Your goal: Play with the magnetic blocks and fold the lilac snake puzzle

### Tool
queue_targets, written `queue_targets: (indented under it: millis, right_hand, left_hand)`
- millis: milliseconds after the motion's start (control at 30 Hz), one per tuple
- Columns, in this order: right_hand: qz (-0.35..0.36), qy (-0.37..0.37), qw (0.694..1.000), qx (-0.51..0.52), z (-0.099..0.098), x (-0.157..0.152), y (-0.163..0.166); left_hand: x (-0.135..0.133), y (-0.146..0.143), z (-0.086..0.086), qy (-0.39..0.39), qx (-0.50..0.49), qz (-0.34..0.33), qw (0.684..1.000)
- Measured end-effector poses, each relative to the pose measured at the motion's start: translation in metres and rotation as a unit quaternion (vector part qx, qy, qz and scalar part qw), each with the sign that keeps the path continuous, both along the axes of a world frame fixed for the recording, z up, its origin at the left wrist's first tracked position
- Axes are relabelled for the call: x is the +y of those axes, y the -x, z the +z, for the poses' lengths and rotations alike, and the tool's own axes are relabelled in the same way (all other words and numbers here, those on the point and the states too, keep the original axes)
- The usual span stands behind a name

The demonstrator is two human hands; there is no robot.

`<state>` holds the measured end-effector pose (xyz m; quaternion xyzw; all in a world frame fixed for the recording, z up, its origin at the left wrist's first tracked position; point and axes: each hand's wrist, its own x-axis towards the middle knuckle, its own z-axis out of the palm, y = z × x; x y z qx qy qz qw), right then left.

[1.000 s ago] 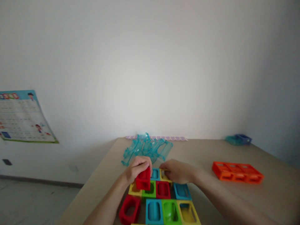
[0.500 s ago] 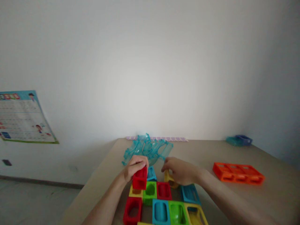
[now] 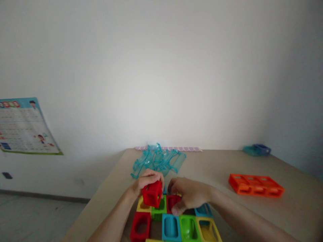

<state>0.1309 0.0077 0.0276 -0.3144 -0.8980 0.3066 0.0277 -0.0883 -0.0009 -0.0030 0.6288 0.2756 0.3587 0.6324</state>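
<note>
My left hand is closed around a red block, a hollow cube with openings in its sides. It holds the block tilted just above a yellow block and a green block. My right hand reaches over another red block in the layout, fingers curved past its far side and thumb at its near right corner. Thumb and fingers are apart. A yellow block is mostly hidden under this hand. Nearer me are a red block, a blue one, a green one and a yellow one.
Translucent teal track pieces lie in a pile behind my hands. On the right of the table rests an orange three-part block. A dark blue container sits at the far right, and a wall stands behind the table.
My right hand has left the yellow block and moved left and nearer, over the red block. The red block in my left hand has turned and tilted, shifting slightly to the right.
</note>
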Motion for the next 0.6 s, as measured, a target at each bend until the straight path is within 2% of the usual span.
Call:
queue_targets:
  millis: [233, 367, 467, 600]
  right_hand:
    - [-0.046, 0.1, 0.994, 0.017, -0.007, 0.0046, 0.0044]
    - [-0.061, 0.163, 0.982, 0.067, -0.0086, 0.0065, 0.0031]
    - [-0.082, 0.217, 0.96, 0.159, -0.0082, 0.0081, 0.0001]
    - [-0.086, 0.302, 0.924, 0.219, -0.0035, 0.0064, -0.0031]
  left_hand:
    - [-0.0021, 0.001, 0.0029, 0.008, 0.02, 0.002, 1.0]
    - [0.0004, 0.0027, 0.0008, -0.026, 0.034, 0.011, 0.999]
    - [0.001, 0.0025, -0.0003, -0.036, 0.035, 0.025, 0.998]
    - [-0.0007, 0.0002, 0.0009, 0.014, 0.026, 0.026, 0.999]
